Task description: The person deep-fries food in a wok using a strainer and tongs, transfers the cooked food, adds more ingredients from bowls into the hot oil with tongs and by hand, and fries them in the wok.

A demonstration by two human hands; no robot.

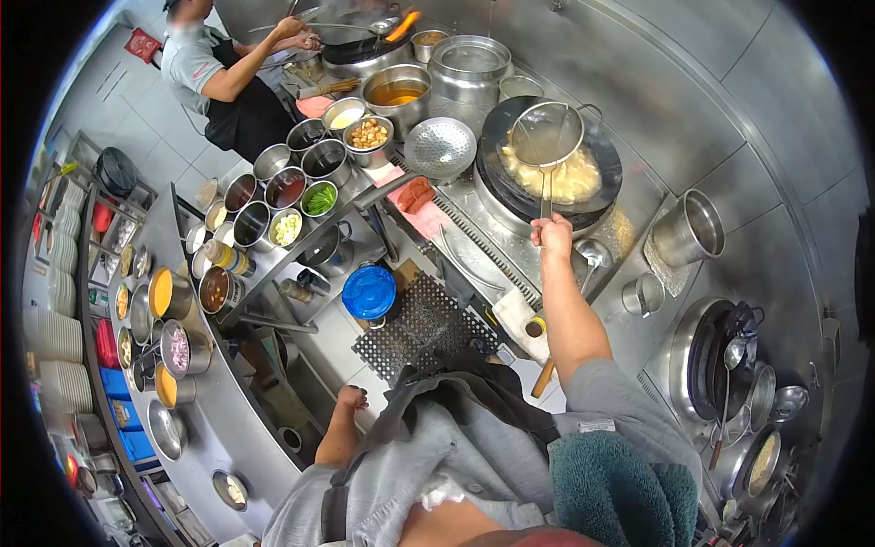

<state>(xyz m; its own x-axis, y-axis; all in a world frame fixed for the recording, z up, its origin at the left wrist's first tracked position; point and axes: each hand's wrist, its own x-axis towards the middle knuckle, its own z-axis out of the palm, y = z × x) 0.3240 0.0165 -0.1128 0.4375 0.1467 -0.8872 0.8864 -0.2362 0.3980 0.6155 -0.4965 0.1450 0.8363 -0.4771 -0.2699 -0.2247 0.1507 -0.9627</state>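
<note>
My right hand [551, 234] is closed around the handle of a round wire-mesh strainer [547, 137]. The strainer is over a large dark wok [606, 187], in which pale yellow pieces of food [570, 173] cook in liquid, partly hidden behind the mesh. My left hand [353, 397] hangs low at my side with its fingers curled in and nothing visible in them. A ladle [594, 255] rests on the steel counter just right of my right hand. Left of the wok sits a perforated metal skimmer bowl [440, 148].
Several sauce and ingredient pots [286, 187] crowd the shelf at left. A co-worker [232, 87] handles another wok [355, 46] beside a flame. A blue-covered bucket [369, 292] stands on the floor by a black mat [419, 324]. More woks [702, 360] and a steel pot [688, 228] are at right.
</note>
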